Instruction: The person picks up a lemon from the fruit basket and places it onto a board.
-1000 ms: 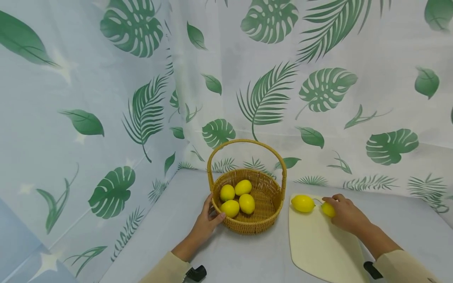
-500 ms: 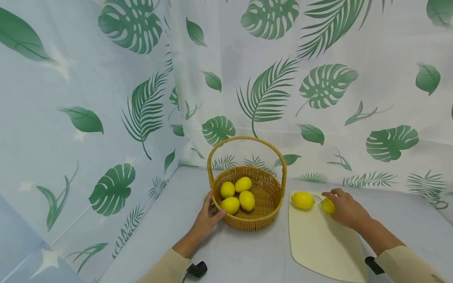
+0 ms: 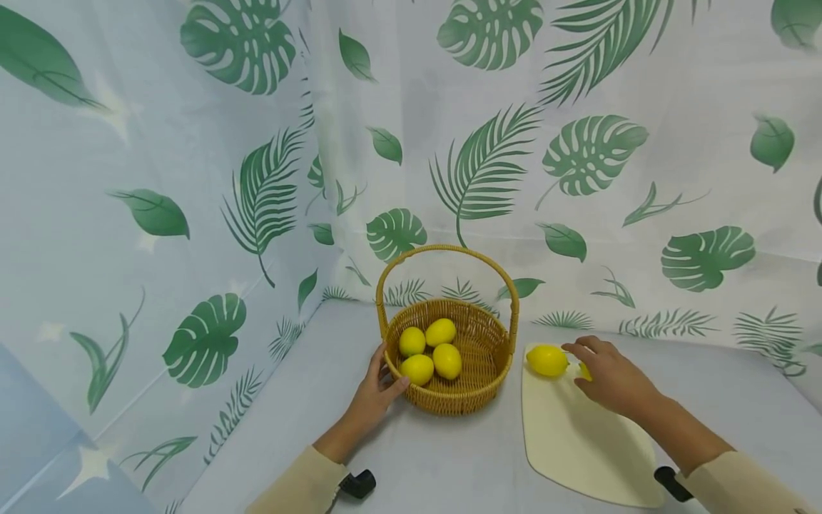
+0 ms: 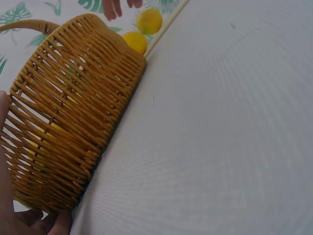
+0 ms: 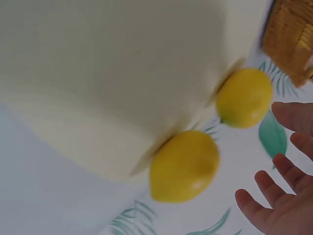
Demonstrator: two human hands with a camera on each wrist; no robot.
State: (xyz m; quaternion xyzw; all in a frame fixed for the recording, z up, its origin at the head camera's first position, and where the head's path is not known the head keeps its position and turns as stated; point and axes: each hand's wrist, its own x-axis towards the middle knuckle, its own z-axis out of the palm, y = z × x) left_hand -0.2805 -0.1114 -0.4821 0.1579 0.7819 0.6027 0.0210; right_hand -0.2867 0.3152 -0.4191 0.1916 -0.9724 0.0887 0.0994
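Note:
A wicker basket (image 3: 478,360) with a tall arched handle stands mid-table, with several yellow lemons (image 3: 417,370) gathered at its left side. My left hand (image 3: 375,392) grips the basket's left rim, thumb over the edge and fingers against the outside wall. On the far end of a cream cutting board (image 3: 591,442) lie two lemons side by side, the left one (image 3: 547,360) in plain sight. The right lemon (image 5: 184,166) is mostly covered by my right hand (image 3: 616,378) in the head view. That hand hovers over the board, fingers spread, apart from both lemons in the right wrist view.
A pale cloth covers the table (image 3: 443,457). Leaf-printed curtains (image 3: 475,164) rise behind the basket and along the left. The board lies close to the basket's right side. Black wrist straps (image 3: 357,485) show at both sleeves.
My right hand has let go of the right lemon and shifted slightly left and up, towards the left lemon. The left hand keeps its grip on the basket.

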